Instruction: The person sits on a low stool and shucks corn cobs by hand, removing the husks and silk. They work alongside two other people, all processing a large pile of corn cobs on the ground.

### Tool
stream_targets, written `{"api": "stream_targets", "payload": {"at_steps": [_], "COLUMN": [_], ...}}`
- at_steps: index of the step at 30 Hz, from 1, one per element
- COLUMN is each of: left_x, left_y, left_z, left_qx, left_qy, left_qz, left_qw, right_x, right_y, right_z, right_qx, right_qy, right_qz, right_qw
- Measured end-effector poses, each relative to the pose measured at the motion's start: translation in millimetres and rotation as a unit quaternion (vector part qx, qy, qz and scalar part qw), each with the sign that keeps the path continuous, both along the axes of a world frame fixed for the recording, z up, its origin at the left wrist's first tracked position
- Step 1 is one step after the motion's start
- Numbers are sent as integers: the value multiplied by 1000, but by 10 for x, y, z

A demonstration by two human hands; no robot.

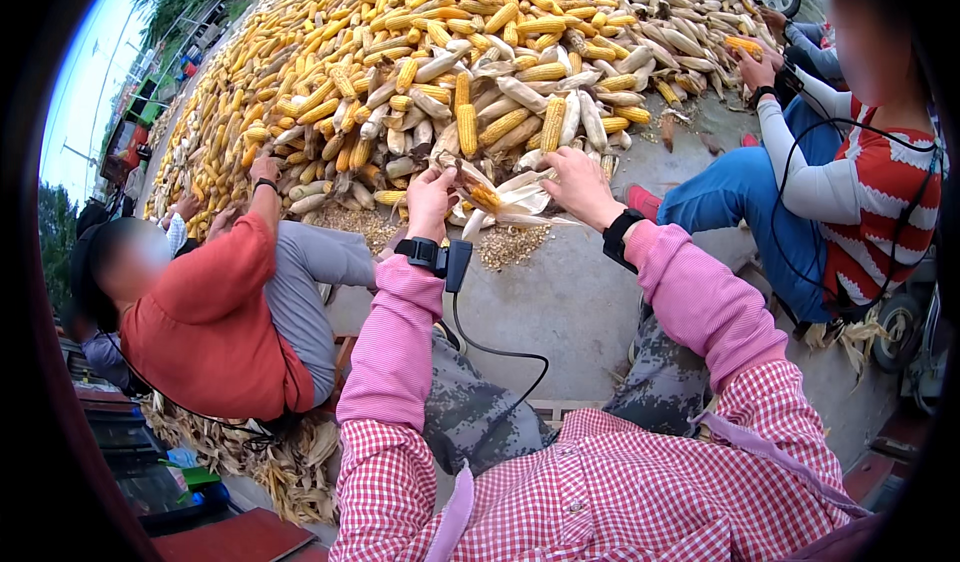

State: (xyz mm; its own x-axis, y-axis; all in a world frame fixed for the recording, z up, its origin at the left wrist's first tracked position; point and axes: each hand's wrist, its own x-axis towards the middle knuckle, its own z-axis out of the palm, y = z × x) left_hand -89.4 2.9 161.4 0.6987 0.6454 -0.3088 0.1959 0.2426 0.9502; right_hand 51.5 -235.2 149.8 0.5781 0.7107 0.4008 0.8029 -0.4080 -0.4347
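In front of me an ear of corn (482, 197) lies between my hands, its yellow kernels partly bared and its pale husk (529, 200) spread to the right. My left hand (433, 196) grips the ear's darker end with thumb and fingers. My right hand (579, 184) is at the outer edge of the husk, fingers bent; whether it pinches a leaf cannot be told. Beyond both hands rises a large pile of corn ears (450, 51), some bare and yellow, some still in dry husks. Both my wrists carry black straps, and a cable hangs from the left one.
A person in a red top (217, 322) sits close on my left, reaching to the pile. Another in a red and white top (874, 209) sits on my right, holding an ear of corn (744, 47). Loose kernels (514, 245) lie on the concrete; stripped husks (277, 464) lie behind the left person.
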Motion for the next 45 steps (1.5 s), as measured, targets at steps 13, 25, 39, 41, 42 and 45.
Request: {"api": "stream_targets", "payload": {"at_steps": [13,25,39,41,42,45], "left_x": [171,196,102,103,98,94], "left_y": [-414,-515,-596,-618,-605,-641], "left_z": [150,141,180,208,223,251], "left_qx": [142,191,388,397,398,415], "left_qy": [-40,-33,52,58,54,41], "left_qz": [-144,-208,-95,-99,-106,-95], "left_qw": [979,959,915,911,910,904], "right_x": [-362,-225,-351,-303,-270,-223], "right_y": [228,242,326,300,308,303], "right_z": [290,232,214,158,139,123], "right_qx": [63,140,119,120,126,128], "right_qy": [203,298,373,397,416,429], "right_qz": [62,4,26,22,26,29], "right_qw": [975,944,920,910,900,894]}}
